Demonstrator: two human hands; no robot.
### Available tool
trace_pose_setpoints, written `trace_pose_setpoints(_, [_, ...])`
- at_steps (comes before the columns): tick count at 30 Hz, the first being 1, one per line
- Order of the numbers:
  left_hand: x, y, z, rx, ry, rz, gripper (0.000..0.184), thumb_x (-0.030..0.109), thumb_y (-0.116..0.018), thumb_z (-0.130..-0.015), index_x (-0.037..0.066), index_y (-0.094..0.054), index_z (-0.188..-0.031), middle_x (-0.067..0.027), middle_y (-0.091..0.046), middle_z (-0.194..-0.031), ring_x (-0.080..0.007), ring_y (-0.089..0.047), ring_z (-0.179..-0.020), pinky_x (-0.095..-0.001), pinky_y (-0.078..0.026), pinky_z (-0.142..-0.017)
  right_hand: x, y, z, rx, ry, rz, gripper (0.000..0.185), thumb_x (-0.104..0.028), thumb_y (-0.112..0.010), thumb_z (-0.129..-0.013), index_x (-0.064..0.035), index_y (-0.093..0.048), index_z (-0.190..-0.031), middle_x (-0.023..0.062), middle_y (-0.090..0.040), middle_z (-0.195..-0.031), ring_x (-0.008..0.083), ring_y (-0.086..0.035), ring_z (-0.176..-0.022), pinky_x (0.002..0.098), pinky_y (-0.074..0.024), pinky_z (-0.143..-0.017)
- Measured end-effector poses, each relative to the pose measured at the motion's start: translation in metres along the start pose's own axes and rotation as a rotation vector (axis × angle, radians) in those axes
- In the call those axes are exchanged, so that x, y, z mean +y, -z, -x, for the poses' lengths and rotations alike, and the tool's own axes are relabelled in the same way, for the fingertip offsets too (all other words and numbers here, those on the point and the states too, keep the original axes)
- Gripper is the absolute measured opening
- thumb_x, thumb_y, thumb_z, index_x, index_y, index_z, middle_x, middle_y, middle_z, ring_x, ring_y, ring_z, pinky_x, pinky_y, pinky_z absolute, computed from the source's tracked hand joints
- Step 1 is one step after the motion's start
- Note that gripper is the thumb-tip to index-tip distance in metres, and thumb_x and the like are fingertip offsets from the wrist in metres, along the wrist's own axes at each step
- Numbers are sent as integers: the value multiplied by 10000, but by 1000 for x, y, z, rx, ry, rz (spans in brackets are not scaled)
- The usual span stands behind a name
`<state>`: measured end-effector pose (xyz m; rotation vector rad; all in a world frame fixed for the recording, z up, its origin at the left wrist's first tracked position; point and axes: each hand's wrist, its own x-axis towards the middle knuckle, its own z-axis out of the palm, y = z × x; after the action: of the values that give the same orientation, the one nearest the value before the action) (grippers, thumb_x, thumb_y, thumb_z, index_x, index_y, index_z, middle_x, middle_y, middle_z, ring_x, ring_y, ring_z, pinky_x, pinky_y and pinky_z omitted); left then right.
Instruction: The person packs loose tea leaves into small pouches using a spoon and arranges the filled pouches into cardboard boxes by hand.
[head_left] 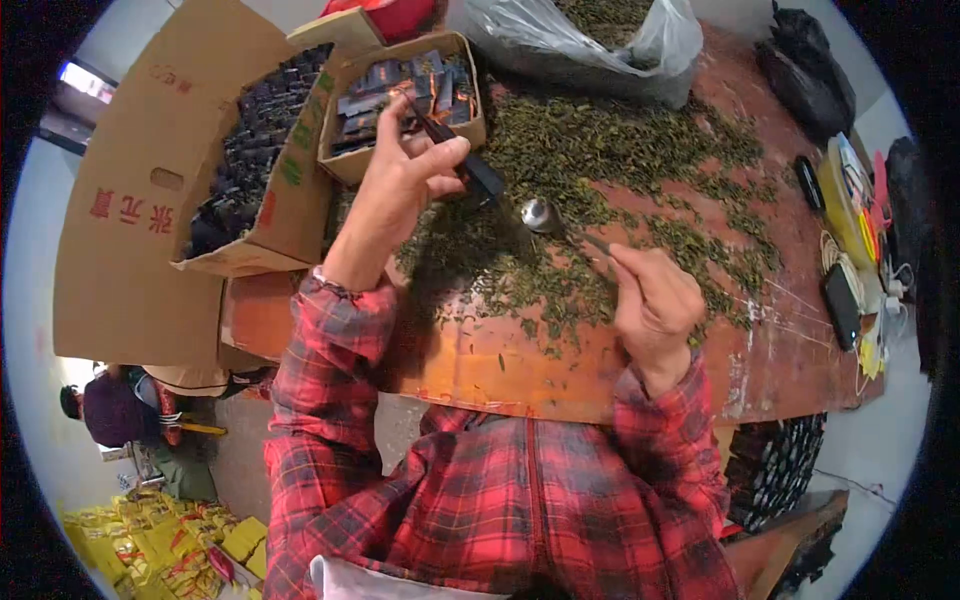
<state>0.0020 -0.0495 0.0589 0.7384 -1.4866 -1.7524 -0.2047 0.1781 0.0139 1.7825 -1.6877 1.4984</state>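
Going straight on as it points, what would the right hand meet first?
Its spoon would likely meet the dark packet in the left hand first, though depth is unclear.

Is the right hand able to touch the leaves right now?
Probably yes: leaves lie close beside the right hand and nothing seems to block it, though it holds a spoon.

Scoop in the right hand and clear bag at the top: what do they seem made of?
Scoop: probably polished metal, judging by its bright silvery glint. Clear bag: apparently thin, glossy plastic, being see-through with shiny creases; exact type can't be told.
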Motion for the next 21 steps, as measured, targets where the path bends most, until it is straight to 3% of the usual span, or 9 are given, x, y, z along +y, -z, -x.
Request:
trace_pose_setpoints(2, [-17, -11, 6, -24, 97, 154, 958, 144, -845, -900, 70, -195, -1601, -115, -644, -1148, -208, -699, -914, -345, -616, -719, -4, -2, -1, 4, 28, 11, 211, 102, -779, -807, 4, -733, -989, 132, -717, -805, 298, -693, -659, 362, -530, -590])
trace_pose_setpoints(7, [-36, -34, 19, -128, 234, 326, 715, 275, -819, -949, 92, -326, -1433, -95, -632, -1134, -200, -731, -853, -380, -643, -731, -13, -2, -9, -17, 6, 34, 176, 67, -789, -815, 23, -753, -981, 133, -736, -807, 276, -700, -663, 350, -530, -595])
trace_pose_setpoints(11, [-38, -53, 31, -141, 277, 336, 731, 279, -818, -951, 62, -314, -1434, -104, -640, -1145, -204, -734, -865, -375, -645, -723, -17, -3, -9, -60, 9, 112, 244, -22, -832, -796, -12, -705, -1005, 125, -719, -830, 305, -685, -679, 391, -543, -607])
trace_pose_setpoints(19, [-51, -53, 36, -240, 357, 370, 740, 302, -809, -961, 26, -308, -1431, -131, -653, -1131, -222, -731, -855, -390, -658, -720, -20, -6, -14, -101, 50, 134, 168, 2, -789, -813, -16, -713, -961, 126, -736, -848, 309, -710, -717, 391, -553, -617])
trace_pose_setpoints(21, [-49, -55, 40, -231, 386, 316, 636, 333, -767, -989, 61, -388, -1421, -86, -649, -1134, -195, -709, -868, -367, -644, -741, -23, -6, -16, -111, 37, 134, 146, 16, -773, -815, -16, -714, -944, 124, -734, -835, 309, -711, -713, 390, -552, -614])
